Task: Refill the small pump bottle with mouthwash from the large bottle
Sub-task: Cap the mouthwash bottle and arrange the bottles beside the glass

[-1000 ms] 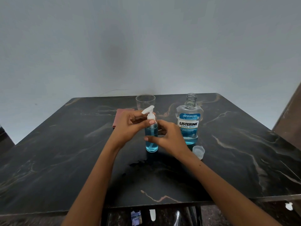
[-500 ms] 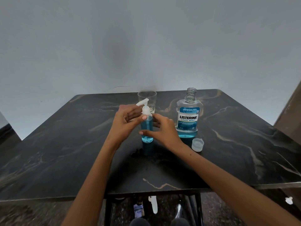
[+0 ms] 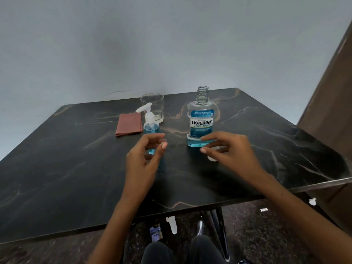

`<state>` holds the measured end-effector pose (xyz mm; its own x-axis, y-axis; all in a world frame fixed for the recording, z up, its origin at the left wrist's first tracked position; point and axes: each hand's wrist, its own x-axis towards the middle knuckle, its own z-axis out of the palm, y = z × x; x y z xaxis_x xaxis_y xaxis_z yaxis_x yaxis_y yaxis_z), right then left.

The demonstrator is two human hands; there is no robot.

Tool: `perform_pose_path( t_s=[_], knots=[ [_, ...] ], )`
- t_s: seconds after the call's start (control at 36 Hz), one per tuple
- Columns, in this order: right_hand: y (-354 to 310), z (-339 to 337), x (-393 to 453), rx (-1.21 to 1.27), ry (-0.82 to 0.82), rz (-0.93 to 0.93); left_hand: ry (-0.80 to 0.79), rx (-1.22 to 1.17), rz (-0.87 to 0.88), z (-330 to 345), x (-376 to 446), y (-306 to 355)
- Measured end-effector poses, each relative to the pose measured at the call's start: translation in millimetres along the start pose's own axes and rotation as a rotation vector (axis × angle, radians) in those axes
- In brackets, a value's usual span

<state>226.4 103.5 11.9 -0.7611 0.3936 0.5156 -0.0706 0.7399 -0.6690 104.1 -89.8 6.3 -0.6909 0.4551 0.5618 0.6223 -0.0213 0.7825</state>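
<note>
The small pump bottle [image 3: 150, 126] stands upright on the dark marble table [image 3: 66, 168], filled with blue liquid, its white pump head fitted on top. My left hand [image 3: 142, 161] hovers just in front of it, fingers apart and curled, holding nothing. The large Listerine bottle [image 3: 202, 119] stands to the right with its neck uncapped and a little blue mouthwash at the bottom. My right hand [image 3: 230, 151] is in front of it, fingers spread and empty, over the clear cap [image 3: 212, 158], which is mostly hidden behind the fingers.
An empty drinking glass [image 3: 153, 106] stands behind the pump bottle. A folded reddish cloth [image 3: 129, 124] lies to its left. A brown wooden panel [image 3: 331, 103] rises at the right edge. My knees show below the table's front edge.
Both hands have let go of the pump bottle and pulled back toward me. The bottle now stands alone on the table, and my right hand has shifted right, in front of the large bottle.
</note>
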Motion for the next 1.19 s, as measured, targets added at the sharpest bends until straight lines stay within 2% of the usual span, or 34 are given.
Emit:
perform_pose_path(
  t_s=[0.14,0.25,0.39,0.56,0.78,0.94,1.19],
  knots=[
    [17.6,-22.8,-8.1,-0.022,0.106,0.034,-0.069,-0.001,0.105,32.2,26.4,19.2],
    [26.8,-22.5,-8.4,-0.11,0.042,0.103,-0.067,-0.026,0.104,57.6,57.1,24.1],
    [28.8,-15.5,-2.9,-0.234,-0.058,0.093,-0.121,-0.007,0.061,78.8,84.6,17.8],
    [34.8,-13.7,3.9,-0.276,-0.058,0.095,-0.179,-0.058,0.045,87.7,90.8,2.0],
    [35.3,-16.6,18.0,-0.141,0.111,0.092,-0.19,-0.137,-0.002,85.3,88.3,-10.8],
    [21.9,-25.1,39.7,-0.091,0.216,0.042,-0.233,-0.112,-0.02,85.5,85.4,-10.7],
    [1.7,-44.1,75.8,-0.128,0.232,-0.125,-0.223,-0.128,-0.015,84.7,84.7,-7.5]
  ],
)
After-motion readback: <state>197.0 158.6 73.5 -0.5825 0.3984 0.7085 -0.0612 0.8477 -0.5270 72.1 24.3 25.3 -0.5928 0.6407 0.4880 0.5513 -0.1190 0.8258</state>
